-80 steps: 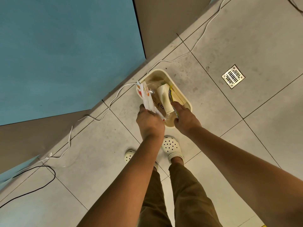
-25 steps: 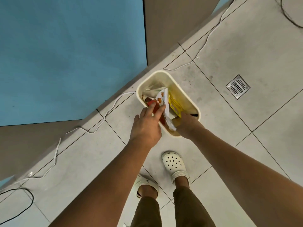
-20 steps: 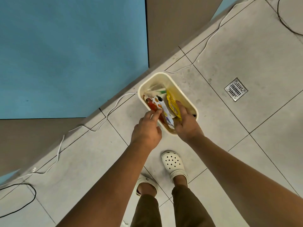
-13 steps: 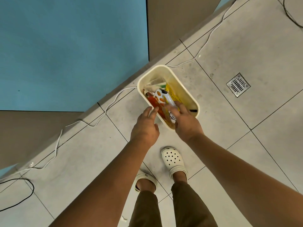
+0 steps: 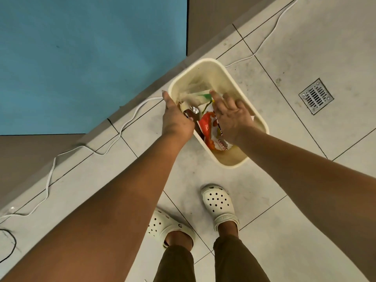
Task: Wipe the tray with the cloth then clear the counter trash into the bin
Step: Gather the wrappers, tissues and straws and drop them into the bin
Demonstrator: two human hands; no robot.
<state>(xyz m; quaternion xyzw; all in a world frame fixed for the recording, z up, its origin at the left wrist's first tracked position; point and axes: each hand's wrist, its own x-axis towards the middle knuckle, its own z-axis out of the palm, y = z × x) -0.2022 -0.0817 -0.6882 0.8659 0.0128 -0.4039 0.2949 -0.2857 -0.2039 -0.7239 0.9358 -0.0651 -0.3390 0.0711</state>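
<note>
Trash is going into the bin (image 5: 252, 110) right now, so you are on the last step, the clearing; the tray and cloth are out of view. The cream bin stands on the tiled floor against the wall, just ahead of your feet, with wrappers piled inside, an orange and white packet (image 5: 207, 129) uppermost. Your right hand (image 5: 232, 117) reaches down into the bin with fingers spread and fairly straight, resting on or pressing the wrappers; it seems to grip nothing. Your left hand (image 5: 177, 119) sits at the bin's near-left rim, fingers extended along the edge, though whether it holds anything underneath cannot be told. Next, I judge, you need to push the wrappers down so none hang over the rim, then lift both hands out without dragging a packet back up. A white cable (image 5: 130, 119) runs along the floor beside the bin; mind it as you step away.
</note>
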